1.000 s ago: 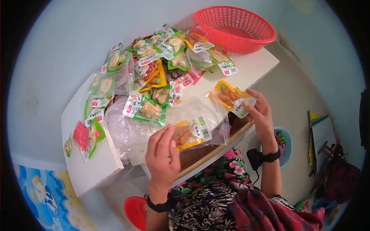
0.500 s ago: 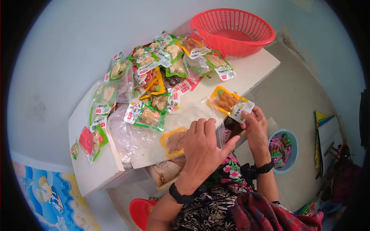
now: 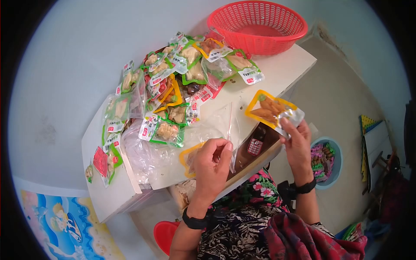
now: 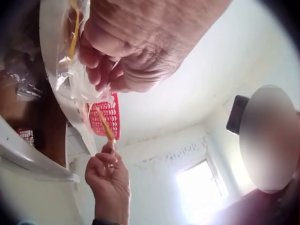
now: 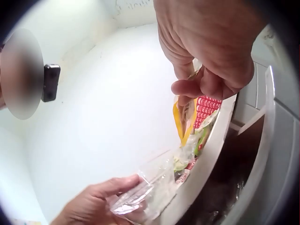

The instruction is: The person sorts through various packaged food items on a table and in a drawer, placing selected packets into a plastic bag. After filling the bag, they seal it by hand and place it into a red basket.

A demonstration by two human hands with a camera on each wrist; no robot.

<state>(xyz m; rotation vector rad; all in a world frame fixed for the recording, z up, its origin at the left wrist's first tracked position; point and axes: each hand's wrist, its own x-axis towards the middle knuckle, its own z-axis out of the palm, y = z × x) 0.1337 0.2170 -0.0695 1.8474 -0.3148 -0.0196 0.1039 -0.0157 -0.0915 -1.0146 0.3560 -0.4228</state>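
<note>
Yellow-edged packet [image 3: 269,110] up in right hand [image 3: 297,143], between 2 and 3 o'clock

Clock read from the middle of the head view. Hands: two. Right, 3 o'clock: narrow grip, thumb and fingers pinching one packet by its white end; brown pieces show through its clear front. Packet is held above the near edge of the white table [image 3: 288,65].

Left hand [image 3: 212,167], 6 o'clock: narrow grip, thumb and fingertips pinching the edge of one clear bag [image 3: 226,125]. Second yellow-edged packet [image 3: 185,161], 7 o'clock, seen through clear plastic; cannot tell whether inside the bag or under it.

Packet pile [image 3: 193,78], 11 o'clock: more than ten, overlapping, exact count hidden. Between 8 and 9: three more. One red packet [image 3: 100,162] touches one green-edged packet [image 3: 114,161]; one small packet [image 3: 89,173] just beside.

Red basket [image 3: 268,45], 1 o'clock: one, on the table. Drawer [image 3: 271,138], between 3 and 4: one phone [image 3: 255,144] inside. Blue basin [image 3: 339,164], same bearing, farther out: one, contents uncountable.
</note>
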